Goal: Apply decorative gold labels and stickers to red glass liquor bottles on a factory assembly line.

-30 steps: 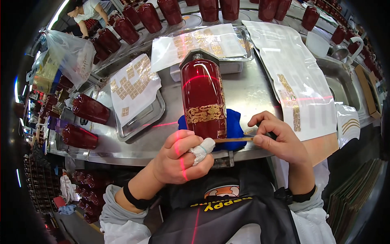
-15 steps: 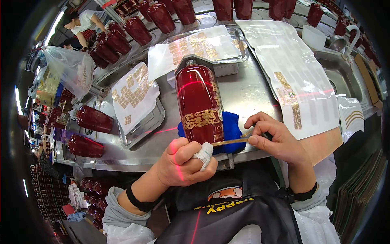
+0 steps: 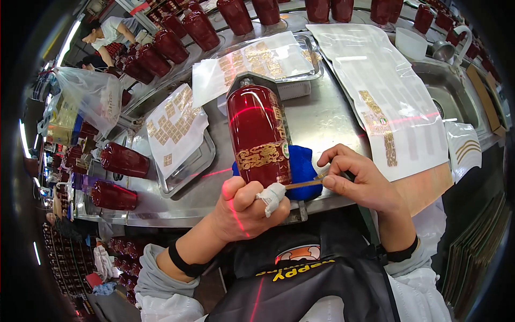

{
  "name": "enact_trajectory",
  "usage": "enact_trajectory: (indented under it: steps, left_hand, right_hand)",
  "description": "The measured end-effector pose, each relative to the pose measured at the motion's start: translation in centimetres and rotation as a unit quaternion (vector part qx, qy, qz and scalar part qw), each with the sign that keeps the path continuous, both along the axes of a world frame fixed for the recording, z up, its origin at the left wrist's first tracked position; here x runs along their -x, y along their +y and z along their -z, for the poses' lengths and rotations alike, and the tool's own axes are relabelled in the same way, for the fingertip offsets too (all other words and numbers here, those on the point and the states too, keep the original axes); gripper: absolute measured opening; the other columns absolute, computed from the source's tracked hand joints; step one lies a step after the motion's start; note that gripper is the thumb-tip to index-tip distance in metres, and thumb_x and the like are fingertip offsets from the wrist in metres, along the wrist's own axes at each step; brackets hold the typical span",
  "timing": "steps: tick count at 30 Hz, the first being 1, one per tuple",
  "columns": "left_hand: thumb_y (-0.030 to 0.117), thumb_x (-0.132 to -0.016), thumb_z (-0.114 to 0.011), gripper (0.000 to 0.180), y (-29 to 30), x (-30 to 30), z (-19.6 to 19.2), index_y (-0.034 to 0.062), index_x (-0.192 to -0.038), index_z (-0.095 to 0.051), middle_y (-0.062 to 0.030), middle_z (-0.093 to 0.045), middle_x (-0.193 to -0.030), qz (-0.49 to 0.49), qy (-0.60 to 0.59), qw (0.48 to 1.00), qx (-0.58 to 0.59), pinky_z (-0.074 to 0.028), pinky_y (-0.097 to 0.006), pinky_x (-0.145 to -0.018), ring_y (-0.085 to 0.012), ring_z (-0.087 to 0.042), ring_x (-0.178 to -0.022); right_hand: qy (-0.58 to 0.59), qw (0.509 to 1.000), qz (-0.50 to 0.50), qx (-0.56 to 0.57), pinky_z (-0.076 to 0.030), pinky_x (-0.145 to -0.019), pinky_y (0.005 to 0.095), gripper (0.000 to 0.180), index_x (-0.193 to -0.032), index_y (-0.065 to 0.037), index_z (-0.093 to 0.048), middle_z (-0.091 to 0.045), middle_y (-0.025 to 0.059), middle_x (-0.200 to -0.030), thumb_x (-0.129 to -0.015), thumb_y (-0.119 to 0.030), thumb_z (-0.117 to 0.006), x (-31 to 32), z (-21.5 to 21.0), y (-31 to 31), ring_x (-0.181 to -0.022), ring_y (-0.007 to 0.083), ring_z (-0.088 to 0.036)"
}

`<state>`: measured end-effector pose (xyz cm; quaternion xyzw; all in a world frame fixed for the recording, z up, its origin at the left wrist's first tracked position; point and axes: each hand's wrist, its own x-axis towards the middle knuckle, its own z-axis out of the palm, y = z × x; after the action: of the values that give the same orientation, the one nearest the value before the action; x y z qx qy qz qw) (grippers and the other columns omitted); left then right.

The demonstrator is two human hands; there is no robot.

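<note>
A dark red glossy bottle (image 3: 257,134) with gold ornament bands lies on its side on a blue cloth (image 3: 303,170), neck pointing away from me. My left hand (image 3: 244,209), one finger wrapped in white tape, grips the bottle's base end. My right hand (image 3: 359,180) pinches a thin wooden stick (image 3: 303,184) whose tip reaches toward the bottle's lower gold band.
Steel worktable (image 3: 327,115) with two metal trays (image 3: 188,169) holding sheets of gold decals (image 3: 174,126). A long decal sheet (image 3: 386,91) lies to the right, beside a sink (image 3: 456,91). Several red bottles (image 3: 123,160) stand and lie left and behind. A red laser line crosses the table.
The view has shifted slightly; the bottle and both hands sit a little lower and to the left. Both grips look unchanged, the stick still at the bottle's base.
</note>
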<state>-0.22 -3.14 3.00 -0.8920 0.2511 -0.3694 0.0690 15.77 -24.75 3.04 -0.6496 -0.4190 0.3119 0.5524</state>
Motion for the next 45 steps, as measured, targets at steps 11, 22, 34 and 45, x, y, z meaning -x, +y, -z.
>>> enact_trajectory:
  steps: [11, 22, 34, 45]
  left_hand:
    - [0.011, -0.054, -0.069, 0.022, 0.8, 0.8, 1.1, 0.0178, -0.072, -0.057, 0.0002, -0.057, -0.107, 0.01, 0.0, 0.999, 0.049, -0.038, -0.035, -0.065, -0.0197, -0.047, -0.081]
    - [0.008, -0.049, -0.072, 0.025, 0.8, 0.6, 0.4, 0.0164, -0.071, -0.062, -0.0002, -0.059, -0.1, 0.05, 0.048, 0.994, 0.082, -0.04, -0.03, -0.061, -0.0166, -0.051, -0.073]
    - [0.003, -0.051, -0.067, 0.025, 1.0, 0.4, 1.2, 0.0148, -0.073, -0.062, -0.0038, -0.06, -0.104, 0.076, 0.038, 0.994, 0.067, -0.04, -0.034, -0.06, -0.0174, -0.05, -0.073]
    - [0.004, -0.048, -0.065, 0.02, 0.4, -0.3, 1.1, 0.0089, -0.063, -0.053, -0.0064, -0.055, -0.076, 0.071, -0.003, 0.993, 0.093, -0.036, -0.033, -0.047, -0.0202, -0.048, -0.058]
  right_hand:
    - [-0.005, 1.0, -0.011, -0.01, -0.039, -0.082, 0.0256, 0.022, -0.078, -0.003, -0.057, -0.053, 0.007, -0.108, -0.091, -0.018, -0.066, -0.3, 0.4, 0.4, -0.094, 0.0116, -0.048]
    - [-0.019, 1.0, -0.003, -0.012, -0.039, -0.081, 0.0254, 0.022, -0.078, -0.003, -0.056, -0.053, 0.0075, -0.108, -0.091, -0.017, -0.066, -0.3, 0.1, 0.6, -0.093, 0.0116, -0.048]
    - [-0.014, 1.0, -0.008, -0.018, -0.039, -0.081, 0.0253, 0.021, -0.078, -0.003, -0.057, -0.052, 0.0075, -0.109, -0.091, -0.017, -0.065, -0.3, 0.4, 0.9, -0.093, 0.0112, -0.048]
    - [-0.02, 1.0, 0.006, -0.016, -0.044, -0.079, 0.0293, 0.023, -0.079, -0.003, -0.058, -0.058, 0.0095, -0.103, -0.088, -0.021, -0.069, -0.2, 0.6, 1.7, -0.092, 0.0189, -0.055]
